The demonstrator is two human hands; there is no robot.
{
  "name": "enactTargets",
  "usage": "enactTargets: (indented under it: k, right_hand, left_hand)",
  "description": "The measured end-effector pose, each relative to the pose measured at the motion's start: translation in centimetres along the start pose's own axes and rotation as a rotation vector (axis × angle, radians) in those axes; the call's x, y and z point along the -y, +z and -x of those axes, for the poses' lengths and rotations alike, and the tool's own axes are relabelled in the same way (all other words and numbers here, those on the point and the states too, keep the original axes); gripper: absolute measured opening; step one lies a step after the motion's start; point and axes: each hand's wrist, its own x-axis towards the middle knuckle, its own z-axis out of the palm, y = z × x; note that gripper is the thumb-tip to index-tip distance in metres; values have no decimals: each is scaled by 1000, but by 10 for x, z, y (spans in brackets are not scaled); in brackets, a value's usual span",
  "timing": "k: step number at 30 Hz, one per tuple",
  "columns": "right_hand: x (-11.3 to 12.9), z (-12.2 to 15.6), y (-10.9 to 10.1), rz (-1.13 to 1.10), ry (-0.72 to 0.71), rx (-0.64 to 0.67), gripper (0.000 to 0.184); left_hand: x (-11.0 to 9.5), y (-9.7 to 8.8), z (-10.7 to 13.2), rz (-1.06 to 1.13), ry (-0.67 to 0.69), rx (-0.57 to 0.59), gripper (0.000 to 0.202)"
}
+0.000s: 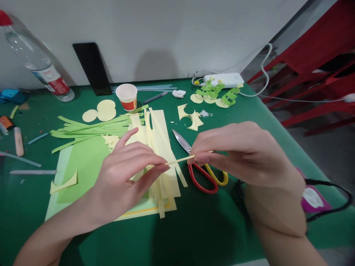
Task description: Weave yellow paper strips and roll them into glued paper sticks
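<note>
The bare right hand (244, 153) and bare left hand (124, 173) each pinch a narrow pale-yellow paper strip (180, 160) between thumb and forefinger, apparently to hold it straight and clear above the flat pale-yellow paper pieces (165, 159) and red-and-yellow-handled metal scissors (181, 141).

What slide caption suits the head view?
Left hand and right hand pinch a yellow paper strip, with scissors on the green table.

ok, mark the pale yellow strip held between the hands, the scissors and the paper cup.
Pale yellow strip (179, 160): head view, on its exposed middle stretch.
Scissors (182, 141): head view, on the metal blade.
Paper cup (129, 105): head view, on the outer wall's red band.
</note>
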Motion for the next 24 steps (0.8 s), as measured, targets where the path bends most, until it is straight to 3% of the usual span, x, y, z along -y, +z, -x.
enactTargets:
  k: [6,9,17,24]
  right_hand:
    - [4,-2,-2,-107,140,24,24]
    - [4,-2,-3,-137,199,38,28]
    - [2,-1,-5,-65,55,139,23]
    - [-1,1,-6,-6,-6,163,21]
  left_hand:
    - [1,-1,2,-88,52,21,6]
    - [1,-2,1,-73,30,98,8]
    - [2,-6,-1,244,-155,401,18]
    - [6,-3,-1,371,-245,437,21]
